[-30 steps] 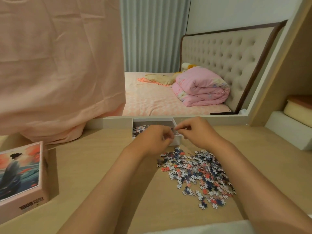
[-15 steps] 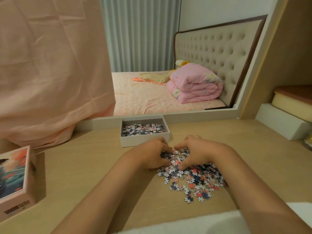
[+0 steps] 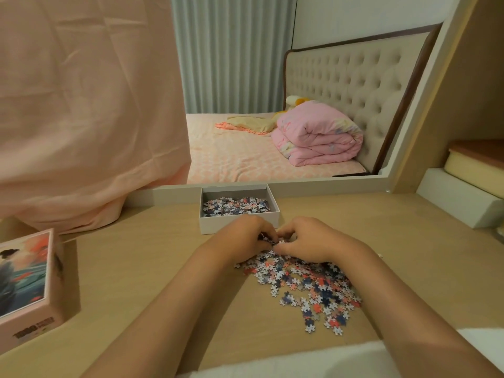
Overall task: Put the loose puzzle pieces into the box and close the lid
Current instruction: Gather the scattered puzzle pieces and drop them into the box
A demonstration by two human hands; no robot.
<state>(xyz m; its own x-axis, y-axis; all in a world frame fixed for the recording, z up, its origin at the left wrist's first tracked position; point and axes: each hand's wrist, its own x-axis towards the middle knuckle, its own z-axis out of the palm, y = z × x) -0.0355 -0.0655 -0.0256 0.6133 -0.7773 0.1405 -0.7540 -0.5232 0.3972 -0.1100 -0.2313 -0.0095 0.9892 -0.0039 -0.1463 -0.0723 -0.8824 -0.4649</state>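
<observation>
Both hands had come back from the box to the pile since a second earlier, and in the last half second I saw their fingers rise from lying low on the pieces. The left hand (image 3: 244,237) and right hand (image 3: 313,240) met fingertip to fingertip over the far edge of the loose puzzle pieces (image 3: 311,287). Their fingers were curled inward, pinching a small clump of those pieces between them. The rest of the pile lay spread on the desk (image 3: 131,268), reaching toward me under the right wrist.

Just beyond the hands stood the white box (image 3: 218,227), open, with a shallow layer of sorted pieces (image 3: 234,207) across its floor. The lid (image 3: 24,279) lay picture side up at the left, well apart from the box.
</observation>
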